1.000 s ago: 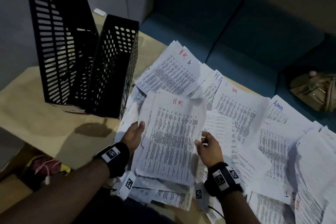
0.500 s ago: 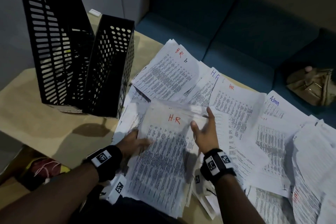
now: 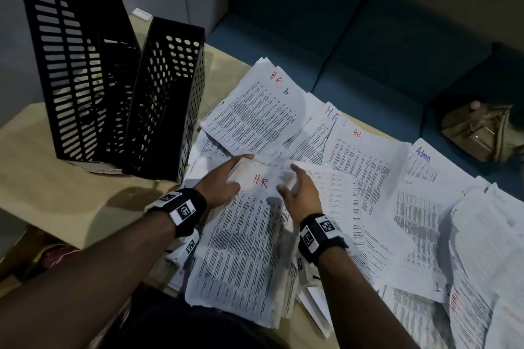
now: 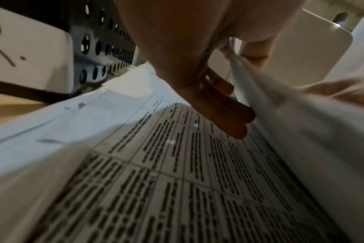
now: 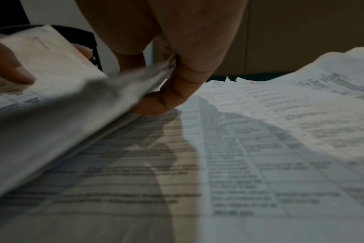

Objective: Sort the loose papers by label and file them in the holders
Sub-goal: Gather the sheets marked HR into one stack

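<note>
Head view: the stack marked "H.R" in red (image 3: pixel 241 235) lies on the table (image 3: pixel 56 156) among loose sheets labelled "HR", "H.R" and "Admin" (image 3: pixel 422 154), right of two black holders (image 3: pixel 119 88). Left hand (image 3: pixel 224 181) and right hand (image 3: pixel 300 195) pinch its top corners.

Left wrist: fingers (image 4: pixel 224 105) curl under the lifted edge.

Right wrist: thumb (image 5: pixel 177 92) clamps the stack's edge.

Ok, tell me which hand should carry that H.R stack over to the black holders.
Probably the left. The left hand grips the H.R stack on the side nearest the black holders, which stand to its left. The right hand would have to cross over.
</note>
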Tool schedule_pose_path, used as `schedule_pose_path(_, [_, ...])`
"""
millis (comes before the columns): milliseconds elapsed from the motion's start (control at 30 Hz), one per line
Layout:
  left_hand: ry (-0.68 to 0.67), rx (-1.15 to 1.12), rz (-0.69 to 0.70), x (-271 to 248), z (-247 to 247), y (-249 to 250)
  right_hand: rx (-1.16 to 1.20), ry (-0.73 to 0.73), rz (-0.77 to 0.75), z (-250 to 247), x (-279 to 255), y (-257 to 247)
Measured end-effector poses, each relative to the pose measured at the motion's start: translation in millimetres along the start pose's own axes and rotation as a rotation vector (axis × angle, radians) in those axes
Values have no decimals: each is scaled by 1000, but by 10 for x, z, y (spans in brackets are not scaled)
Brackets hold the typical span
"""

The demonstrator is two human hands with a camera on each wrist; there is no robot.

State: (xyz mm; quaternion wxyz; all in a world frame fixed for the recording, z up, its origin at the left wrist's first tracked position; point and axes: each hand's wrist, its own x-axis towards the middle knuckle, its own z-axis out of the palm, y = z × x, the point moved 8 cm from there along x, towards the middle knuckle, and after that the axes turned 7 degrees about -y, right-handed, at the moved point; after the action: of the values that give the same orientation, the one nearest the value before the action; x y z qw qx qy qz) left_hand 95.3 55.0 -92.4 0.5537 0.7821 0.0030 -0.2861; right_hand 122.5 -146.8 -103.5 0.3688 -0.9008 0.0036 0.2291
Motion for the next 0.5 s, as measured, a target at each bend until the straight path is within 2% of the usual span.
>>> schedule_pose_path(67, [-14,17,15,40,27,29,-52,-22,40,24,36,-2])
schedule_pose_path(200, [-106,116,34,65,146,4,24,-4,55,64,30,24])
schedule_pose_path(300, [-15,113,-20,-8,100,-123,-47,-25,54,106,37,63])
schedule_pose_path(400, [55,-6,-124,-166,67,-361,14,-114,6,120,-10,29])
schedule_pose_path(467, [-32,-203,-185,-282,172,-551,94,-57,-7,-39,-5,-20])
schedule_pose_path(500, [-95,-302,-165,-337,245,-601,96,21,-2,-166,42,6])
